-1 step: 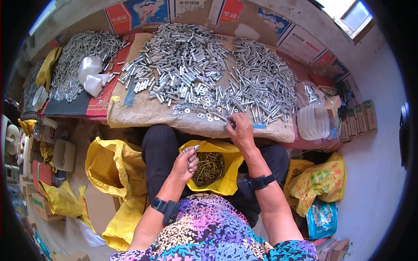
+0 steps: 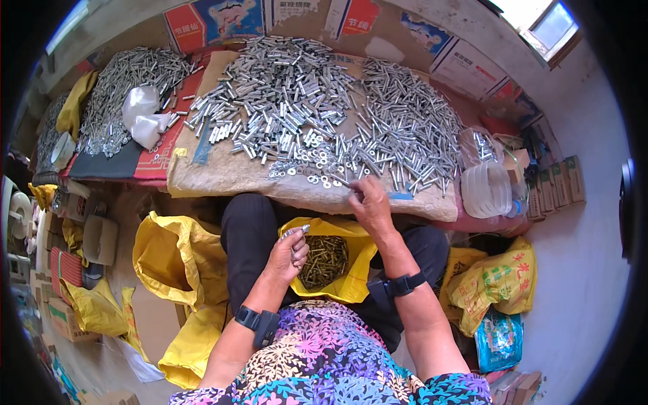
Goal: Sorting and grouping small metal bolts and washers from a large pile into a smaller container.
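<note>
- Head view: my left hand (image 2: 289,255) pinches a small silver piece (image 2: 295,231) over the yellow bag (image 2: 351,280) of brass parts (image 2: 325,260) in my lap.
- My right hand (image 2: 369,202) closes on something small, unclear what, at the surface (image 2: 229,177) edge by the washers (image 2: 312,174).
- Silver sleeves (image 2: 283,101) remain heaped: much left, I judge.

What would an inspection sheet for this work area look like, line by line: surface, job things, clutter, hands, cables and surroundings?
Surface: burlap-covered board across the person's front, mostly buried under parts.
Job's things: heap of silver metal sleeves; loose washers at the near edge; yellow bag of brass-coloured pieces on the lap.
Clutter: white cloth; clear plastic tub; second pile of silver parts to the left.
Hands: left hand holds a few silver pieces over the yellow bag; right hand picks at parts on the board edge. Both wrists wear black bands.
Cables: nothing seen.
Surroundings: printed cartons behind; yellow sacks on the floor.
</note>
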Demonstrator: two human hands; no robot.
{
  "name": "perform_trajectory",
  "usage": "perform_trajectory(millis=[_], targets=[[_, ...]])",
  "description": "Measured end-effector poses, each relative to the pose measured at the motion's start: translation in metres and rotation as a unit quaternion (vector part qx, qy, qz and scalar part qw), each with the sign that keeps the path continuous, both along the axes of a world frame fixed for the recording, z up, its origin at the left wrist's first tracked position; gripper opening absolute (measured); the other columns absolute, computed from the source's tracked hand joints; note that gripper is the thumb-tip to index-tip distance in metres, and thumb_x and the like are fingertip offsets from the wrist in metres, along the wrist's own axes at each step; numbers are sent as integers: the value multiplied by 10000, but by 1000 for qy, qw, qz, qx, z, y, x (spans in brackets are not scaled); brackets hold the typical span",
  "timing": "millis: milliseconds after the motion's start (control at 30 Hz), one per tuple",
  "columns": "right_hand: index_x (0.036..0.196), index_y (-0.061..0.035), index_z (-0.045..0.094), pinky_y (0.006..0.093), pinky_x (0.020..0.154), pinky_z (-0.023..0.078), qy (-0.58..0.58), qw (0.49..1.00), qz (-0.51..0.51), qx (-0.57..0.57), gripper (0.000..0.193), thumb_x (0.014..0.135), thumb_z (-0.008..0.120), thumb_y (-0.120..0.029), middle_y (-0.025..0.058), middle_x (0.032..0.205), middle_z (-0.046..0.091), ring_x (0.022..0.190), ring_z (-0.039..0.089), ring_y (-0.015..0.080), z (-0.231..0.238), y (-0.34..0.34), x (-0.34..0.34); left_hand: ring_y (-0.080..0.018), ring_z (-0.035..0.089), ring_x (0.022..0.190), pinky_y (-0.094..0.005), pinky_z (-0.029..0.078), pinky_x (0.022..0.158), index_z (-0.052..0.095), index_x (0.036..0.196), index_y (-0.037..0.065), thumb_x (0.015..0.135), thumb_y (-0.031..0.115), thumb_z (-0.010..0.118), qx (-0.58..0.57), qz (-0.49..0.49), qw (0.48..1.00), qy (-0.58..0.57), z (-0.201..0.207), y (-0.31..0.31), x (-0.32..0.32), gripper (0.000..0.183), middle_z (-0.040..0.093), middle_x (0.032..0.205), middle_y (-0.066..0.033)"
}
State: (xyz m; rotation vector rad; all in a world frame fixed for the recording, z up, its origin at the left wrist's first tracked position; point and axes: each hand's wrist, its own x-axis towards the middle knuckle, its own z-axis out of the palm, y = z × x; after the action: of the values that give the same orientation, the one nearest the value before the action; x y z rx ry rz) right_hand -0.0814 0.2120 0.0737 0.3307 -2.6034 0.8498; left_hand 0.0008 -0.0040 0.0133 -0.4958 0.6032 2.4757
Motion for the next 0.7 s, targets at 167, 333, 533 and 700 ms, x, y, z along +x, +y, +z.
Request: perform_trajectory(millis=[167,333,533,700], targets=[[936,-38,643,323,645,467,-78,978,137,-139,158,778,632,-32,116,791,579,722,589,253,-4,-40,28,-46,332,431,-181,231,347,542,909,140,899,152,567,-10,8,1000,-6,5,3,1,30,355,580,60],[956,-32,649,313,633,460,-110,950,228,-184,165,797,628,3,102,797,577,720,585,231,-9,-60,46,-40,349,443,-175,236,352,531,890,150,920,177,544,-9,6,1000,-4,6,3,5,43,372,593,60],[944,-33,638,361,643,467,-104,956,235,-145,163,783,633,-10,129,791,559,740,582,301,-2,-54,52,-40,358,451,-176,244,353,517,876,157,936,192,515,-7,-27,1000,2,5,3,7,70,375,604,60],[907,-45,650,380,657,468,-119,963,206,-129,135,775,645,-22,126,782,556,759,577,309,1,-50,55,-41,360,452,-178,245,354,505,855,155,940,195,508,3,-45,999,10,3,5,6,94,376,605,60]])
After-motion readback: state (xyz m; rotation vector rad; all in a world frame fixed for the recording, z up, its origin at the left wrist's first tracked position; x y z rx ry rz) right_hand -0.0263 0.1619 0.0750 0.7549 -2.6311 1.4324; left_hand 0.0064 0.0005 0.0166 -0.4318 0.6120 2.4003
